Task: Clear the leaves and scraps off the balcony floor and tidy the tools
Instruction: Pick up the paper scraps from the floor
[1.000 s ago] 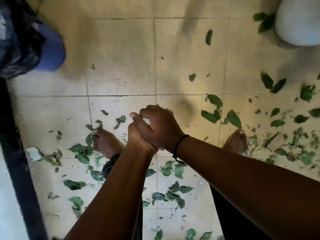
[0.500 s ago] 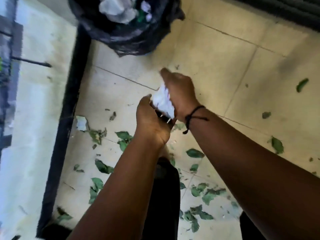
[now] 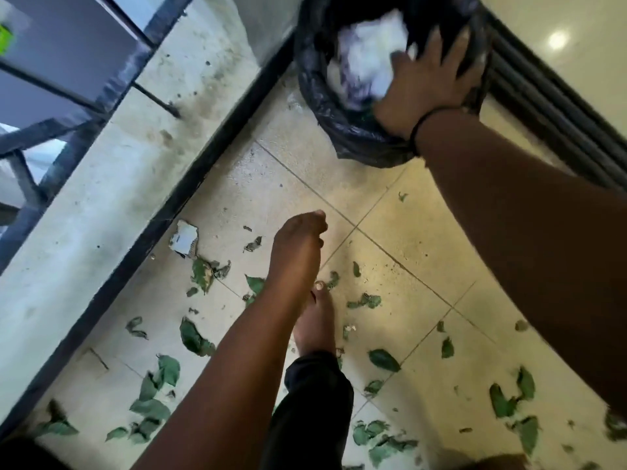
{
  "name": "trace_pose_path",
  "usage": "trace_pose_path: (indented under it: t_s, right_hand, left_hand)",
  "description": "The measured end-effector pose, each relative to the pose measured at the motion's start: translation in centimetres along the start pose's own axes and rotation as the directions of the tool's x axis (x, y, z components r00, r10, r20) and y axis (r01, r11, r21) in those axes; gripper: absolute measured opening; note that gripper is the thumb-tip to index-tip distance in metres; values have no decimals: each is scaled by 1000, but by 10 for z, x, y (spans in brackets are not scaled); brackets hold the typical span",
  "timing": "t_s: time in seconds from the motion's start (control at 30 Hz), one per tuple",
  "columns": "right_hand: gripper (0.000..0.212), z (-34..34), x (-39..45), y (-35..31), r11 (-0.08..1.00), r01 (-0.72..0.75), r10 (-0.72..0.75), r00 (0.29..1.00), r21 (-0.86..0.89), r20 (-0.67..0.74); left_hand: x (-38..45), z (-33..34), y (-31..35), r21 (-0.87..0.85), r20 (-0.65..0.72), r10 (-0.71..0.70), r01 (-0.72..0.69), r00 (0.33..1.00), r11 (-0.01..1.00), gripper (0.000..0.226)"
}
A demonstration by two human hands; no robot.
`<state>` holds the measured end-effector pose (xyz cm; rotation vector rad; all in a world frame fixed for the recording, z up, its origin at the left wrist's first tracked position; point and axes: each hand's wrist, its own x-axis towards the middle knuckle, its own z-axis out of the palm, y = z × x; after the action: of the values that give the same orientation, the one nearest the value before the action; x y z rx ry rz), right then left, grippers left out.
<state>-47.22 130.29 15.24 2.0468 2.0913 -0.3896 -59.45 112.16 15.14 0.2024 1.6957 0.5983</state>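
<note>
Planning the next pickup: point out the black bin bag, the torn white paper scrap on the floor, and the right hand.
black bin bag (image 3: 342, 137), head view, near rim.
torn white paper scrap (image 3: 185, 240), head view, its middle.
right hand (image 3: 429, 84), head view, back of hand.

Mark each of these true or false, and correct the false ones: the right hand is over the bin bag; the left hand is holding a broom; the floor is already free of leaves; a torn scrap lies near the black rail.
1. The right hand is over the black bin bag. True; its fingers are spread above the white waste.
2. The left hand is holding a broom. False; it holds nothing, and no broom shows.
3. The floor is already free of leaves. False; green leaves lie scattered over the tiles.
4. A torn scrap lies near the black rail. True.
</note>
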Motion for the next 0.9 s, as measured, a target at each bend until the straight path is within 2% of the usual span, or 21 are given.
trace_pose_path:
  t_s: [0.03, 0.1, 0.2, 0.27, 0.33, 0.4, 0.43, 0.5, 0.57, 0.6, 0.63, 0.67, 0.73, 0.83, 0.9]
  right_hand:
    - [62, 2, -6, -4, 999, -27, 28, 999, 20, -19]
    - [51, 14, -30, -17, 996, 14, -1, 989, 92, -145]
    - [33, 32, -90, -39, 951, 110, -7, 942, 289, -335]
    - [27, 56, -130, -52, 919, 207, -83, 933, 335, -351]
    - [28, 89, -170, -59, 903, 254, -209, 964, 346, -162]
    - [32, 117, -205, -60, 892, 304, -354, 930, 335, 96]
    - [35, 126, -219, -58, 891, 353, -419, 883, 286, 213]
    - [44, 134, -237, -47, 854, 502, -505, 735, 137, 454]
    - [56, 128, -243, -32, 772, 631, -518, 558, 74, 648]
    - [60, 122, -242, -24, 739, 672, -500, 492, 54, 712]
    - [59, 116, -239, -15, 709, 704, -485, 458, 29, 745]
    - [55, 110, -235, -5, 696, 718, -473, 454, 5, 755]
    - [47, 102, -225, 14, 703, 709, -438, 484, -46, 758]
    - [47, 95, -211, 35, 701, 692, -317, 519, -173, 794]
    - [51, 96, -205, 36, 638, 731, -252, 494, -241, 832]
  left_hand:
    - [2, -4, -4, 59, -3, 39, -39, 999, 998, 17]
    - [1, -12, -12, 160, 7, 102, -102, 995, 982, 15]
    - [3, -23, -28, 281, -11, 113, -105, 994, 954, 22]
    - [5, -34, -43, 395, -37, 107, -84, 994, 915, 30]
    - [6, -45, -63, 516, -55, 108, -65, 993, 854, 37]
    - [2, -59, -90, 606, -60, 94, -39, 994, 794, 44]
    - [-3, -65, -106, 652, -65, 70, -11, 995, 758, 49]
    - [-15, -74, -137, 706, -110, -18, 91, 994, 702, 65]
    - [-29, -84, -167, 724, -176, -111, 206, 978, 658, 65]
    - [-36, -86, -181, 723, -203, -143, 247, 969, 646, 62]
    - [-44, -87, -191, 709, -229, -172, 285, 958, 645, 61]
    - [-52, -85, -199, 686, -248, -192, 312, 950, 657, 61]
    - [-70, -79, -211, 607, -278, -215, 345, 936, 715, 63]
    - [-89, -70, -217, 536, -273, -193, 316, 942, 783, 64]
    - [-98, -72, -219, 497, -294, -166, 299, 941, 815, 65]
